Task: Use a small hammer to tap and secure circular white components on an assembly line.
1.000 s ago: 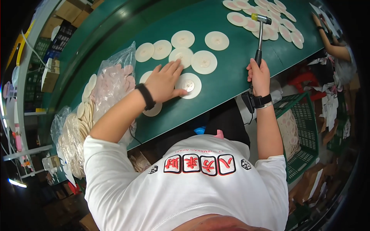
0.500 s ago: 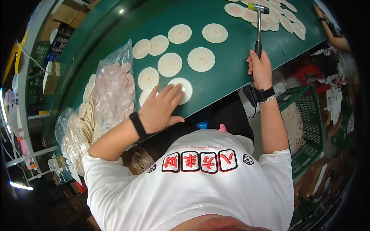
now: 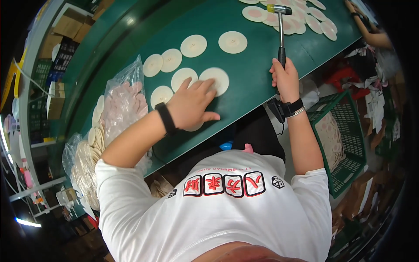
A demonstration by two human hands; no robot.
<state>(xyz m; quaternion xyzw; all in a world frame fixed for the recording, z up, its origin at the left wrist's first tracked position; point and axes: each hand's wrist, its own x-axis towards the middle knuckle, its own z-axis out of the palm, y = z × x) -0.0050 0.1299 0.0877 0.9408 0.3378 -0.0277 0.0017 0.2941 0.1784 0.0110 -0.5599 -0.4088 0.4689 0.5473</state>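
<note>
On the bench (image 3: pixel 257 72), a pale disc (image 3: pixel 219 77) is partly covered by the outspread left hand (image 3: pixel 192 102), while a hammer (image 3: pixel 281 37) is grasped by its handle (image 3: pixel 282 56) (presumably for control) in the right hand (image 3: pixel 286 79).

A green worktop (image 3: pixel 255 72) runs diagonally. Cardboard boxes (image 3: pixel 68 26) sit by a grey rack (image 3: pixel 35 190) at left; a white light strip (image 3: pixel 28 222) glows below.

one hammer (image 3: pixel 281 39), one green tabletop (image 3: pixel 253 81) — eight pale discs (image 3: pixel 232 42) around and under the left hand (image 3: pixel 190 104)
</note>
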